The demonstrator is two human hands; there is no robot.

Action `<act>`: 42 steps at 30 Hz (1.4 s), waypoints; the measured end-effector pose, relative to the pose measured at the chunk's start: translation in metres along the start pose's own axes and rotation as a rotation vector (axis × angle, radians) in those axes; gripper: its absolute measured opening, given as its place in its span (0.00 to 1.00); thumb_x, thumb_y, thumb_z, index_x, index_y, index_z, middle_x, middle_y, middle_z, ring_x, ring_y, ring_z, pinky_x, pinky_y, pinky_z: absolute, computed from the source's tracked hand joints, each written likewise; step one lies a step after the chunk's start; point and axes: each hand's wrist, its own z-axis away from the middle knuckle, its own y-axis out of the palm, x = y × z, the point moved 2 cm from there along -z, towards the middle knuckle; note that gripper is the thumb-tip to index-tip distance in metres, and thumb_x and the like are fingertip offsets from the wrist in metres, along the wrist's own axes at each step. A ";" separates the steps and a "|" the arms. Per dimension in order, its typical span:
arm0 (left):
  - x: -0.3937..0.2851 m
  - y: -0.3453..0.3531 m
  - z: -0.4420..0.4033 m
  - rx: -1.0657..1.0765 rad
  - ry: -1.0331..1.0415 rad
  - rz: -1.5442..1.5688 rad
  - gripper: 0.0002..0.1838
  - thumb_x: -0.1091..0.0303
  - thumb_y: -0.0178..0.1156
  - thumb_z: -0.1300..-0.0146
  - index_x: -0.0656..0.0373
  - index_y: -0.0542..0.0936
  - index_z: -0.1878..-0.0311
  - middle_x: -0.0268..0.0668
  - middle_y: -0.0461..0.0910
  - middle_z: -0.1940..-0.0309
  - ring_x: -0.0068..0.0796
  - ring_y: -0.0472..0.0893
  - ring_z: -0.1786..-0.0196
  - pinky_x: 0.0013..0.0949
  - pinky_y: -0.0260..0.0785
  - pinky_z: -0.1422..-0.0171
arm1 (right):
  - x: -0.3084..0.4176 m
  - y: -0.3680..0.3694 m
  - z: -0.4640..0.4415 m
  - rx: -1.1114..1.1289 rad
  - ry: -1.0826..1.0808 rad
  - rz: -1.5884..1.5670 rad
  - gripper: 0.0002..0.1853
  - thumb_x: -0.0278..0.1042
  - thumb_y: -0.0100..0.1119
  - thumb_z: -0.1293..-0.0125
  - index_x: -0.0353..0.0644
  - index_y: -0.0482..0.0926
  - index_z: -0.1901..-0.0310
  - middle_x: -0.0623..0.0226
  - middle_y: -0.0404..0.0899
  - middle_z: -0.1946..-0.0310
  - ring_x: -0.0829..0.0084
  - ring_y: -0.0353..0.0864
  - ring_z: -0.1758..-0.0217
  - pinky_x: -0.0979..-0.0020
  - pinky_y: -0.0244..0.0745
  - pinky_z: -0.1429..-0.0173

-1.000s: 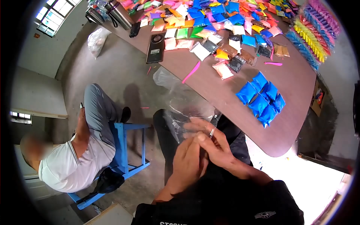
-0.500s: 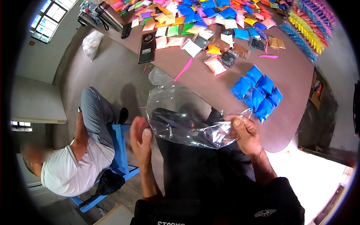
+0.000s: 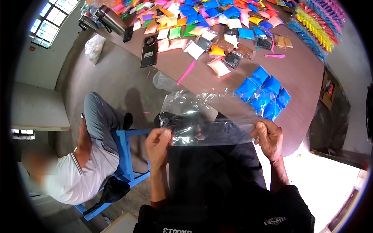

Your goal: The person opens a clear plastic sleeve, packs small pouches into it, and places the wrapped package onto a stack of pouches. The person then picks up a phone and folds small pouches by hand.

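Observation:
A clear plastic bag (image 3: 210,126) is stretched sideways above my lap, and nothing shows inside it. My left hand (image 3: 158,144) pinches its left end between thumb and fingers. At the other end, my right hand (image 3: 269,138) grips the bag near its lower right corner. Just beyond my right hand, a cluster of blue packets (image 3: 264,91) lies on the brown table (image 3: 295,120); the bag's upper right part overlaps the nearest ones in view.
Many colourful packets (image 3: 194,31) cover the far table, with a dark phone (image 3: 149,50), a steel thermos (image 3: 110,19) and pink plastic knives (image 3: 186,72) near the left edge. Bundled coloured packs (image 3: 316,29) lie far right. A person (image 3: 83,167) sits on a blue chair (image 3: 126,155) at left.
My left hand, apart from the bag before, has moved right and now grips its left end. The bag has been pulled wider and flatter between both hands.

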 end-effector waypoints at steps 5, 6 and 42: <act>-0.002 0.010 0.001 0.025 -0.050 -0.021 0.07 0.69 0.68 0.26 0.64 0.85 0.55 0.33 0.86 0.69 0.18 0.79 0.70 0.24 0.72 0.63 | -0.007 -0.011 0.001 -0.125 -0.050 0.031 0.15 0.39 0.62 0.18 0.32 0.85 0.56 0.68 0.83 0.77 0.82 0.76 0.78 0.77 0.68 0.74; -0.003 0.015 0.001 0.029 -0.051 -0.020 0.07 0.69 0.68 0.26 0.64 0.85 0.55 0.33 0.86 0.69 0.18 0.79 0.70 0.24 0.72 0.63 | -0.009 -0.015 0.002 -0.129 -0.050 0.032 0.15 0.39 0.62 0.18 0.32 0.85 0.56 0.68 0.83 0.77 0.82 0.76 0.78 0.77 0.68 0.74; -0.018 0.207 0.020 0.735 -0.030 -0.105 0.22 0.84 0.69 0.33 0.70 0.78 0.36 0.46 0.88 0.47 0.29 0.88 0.48 0.31 0.82 0.42 | 0.071 -0.083 0.030 -0.296 -0.619 0.684 0.22 0.35 0.83 0.47 0.38 0.88 0.52 0.61 0.87 0.55 0.60 0.87 0.55 0.60 0.80 0.53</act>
